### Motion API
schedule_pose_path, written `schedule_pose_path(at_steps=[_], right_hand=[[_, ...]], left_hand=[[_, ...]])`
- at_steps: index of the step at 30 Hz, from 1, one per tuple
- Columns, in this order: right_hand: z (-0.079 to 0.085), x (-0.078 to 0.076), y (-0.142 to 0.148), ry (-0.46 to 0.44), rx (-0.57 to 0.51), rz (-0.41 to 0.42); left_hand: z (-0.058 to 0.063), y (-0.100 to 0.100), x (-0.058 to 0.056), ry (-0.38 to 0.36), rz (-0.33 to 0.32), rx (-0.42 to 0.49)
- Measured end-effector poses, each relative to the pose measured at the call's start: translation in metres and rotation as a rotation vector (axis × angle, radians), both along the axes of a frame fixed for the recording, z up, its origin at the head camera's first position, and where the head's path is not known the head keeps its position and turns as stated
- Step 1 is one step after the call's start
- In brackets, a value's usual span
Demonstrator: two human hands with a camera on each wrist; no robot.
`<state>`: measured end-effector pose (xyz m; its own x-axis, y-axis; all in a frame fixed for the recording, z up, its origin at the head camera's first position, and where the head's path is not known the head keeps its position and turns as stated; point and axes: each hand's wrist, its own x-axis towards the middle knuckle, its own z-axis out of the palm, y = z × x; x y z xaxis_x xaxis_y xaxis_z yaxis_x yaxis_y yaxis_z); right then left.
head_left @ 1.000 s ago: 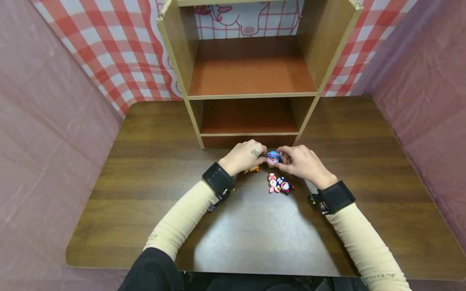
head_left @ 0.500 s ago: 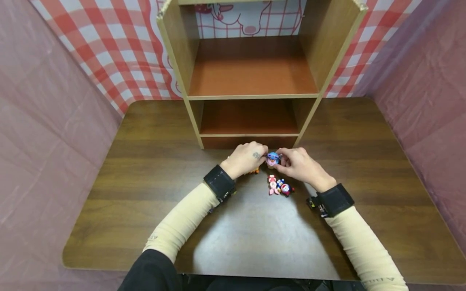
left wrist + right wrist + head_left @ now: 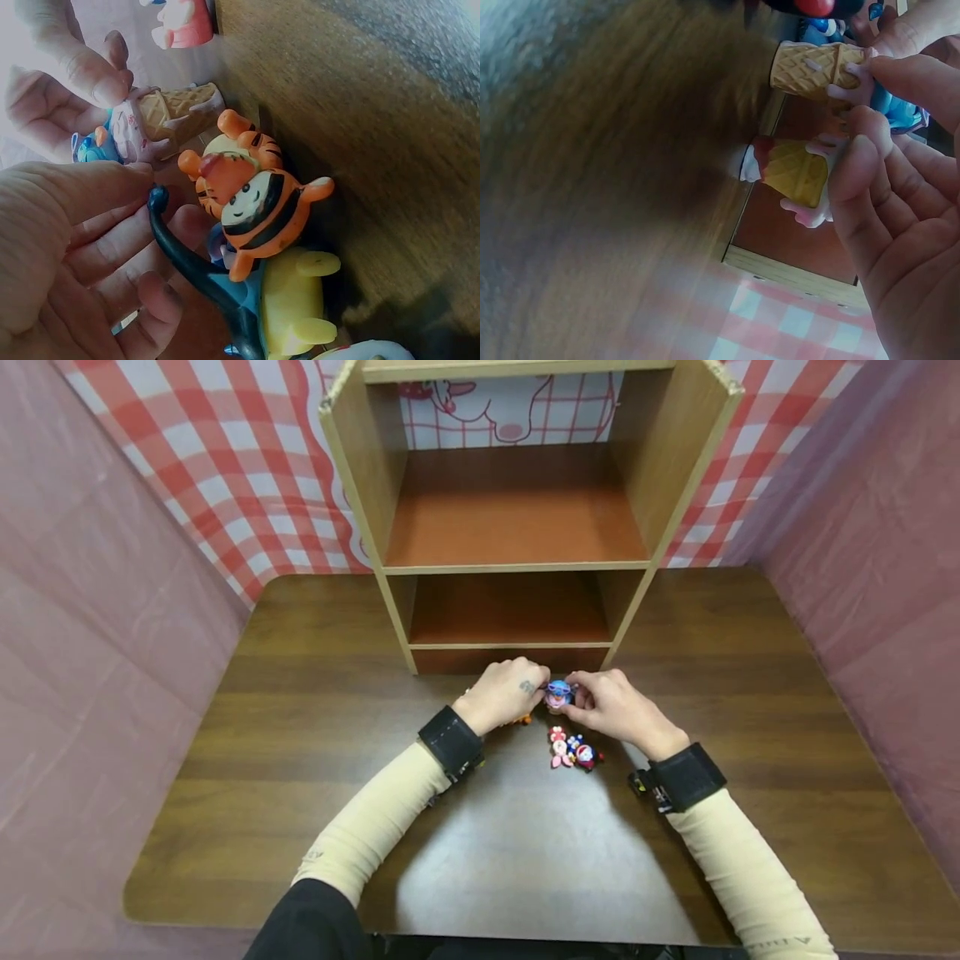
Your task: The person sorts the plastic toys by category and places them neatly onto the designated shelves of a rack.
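A blue figurine in an ice cream cone (image 3: 558, 695) stands between my two hands in front of the shelf. My left hand (image 3: 507, 693) holds its left side; a fingertip lies against the pink icing in the left wrist view. From the other side my right hand (image 3: 618, 708) pinches the same figurine near the icing, above the waffle cone (image 3: 810, 69). Close to my left fingers are an orange tiger figurine (image 3: 259, 202) with black stripes and a yellow figurine (image 3: 292, 300) with a dark blue part. Another cone figurine (image 3: 791, 172) stands behind my right fingertips.
A wooden shelf unit (image 3: 517, 566) stands at the back of the table (image 3: 315, 710). Nearer me are a pink-and-red figurine (image 3: 559, 747) and a dark blue and red one (image 3: 585, 755). Pink cloth (image 3: 97, 652) hangs at the sides; checkered cloth (image 3: 217, 452) hangs behind.
Both hands stay around the blue figurine with only slight finger and wrist shifts. The head view has tilted a little, so everything sits slightly lower.
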<state>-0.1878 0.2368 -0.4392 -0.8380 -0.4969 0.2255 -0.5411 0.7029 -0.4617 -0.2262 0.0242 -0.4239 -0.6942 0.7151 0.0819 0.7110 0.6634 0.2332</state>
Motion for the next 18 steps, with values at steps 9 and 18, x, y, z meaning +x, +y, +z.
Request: schedule_pose_path(at_steps=[9,18], right_hand=[[-0.002,-0.0032,-0.0013,0.062,-0.012,0.026],[0.0055,-0.0033,-0.0047,0.067,0.001,0.029]], left_hand=[[0.0013,-0.0022,-0.0013,-0.004,0.007,-0.001],[0.0049,-0.006,-0.0004,0.02,0.011,0.009]])
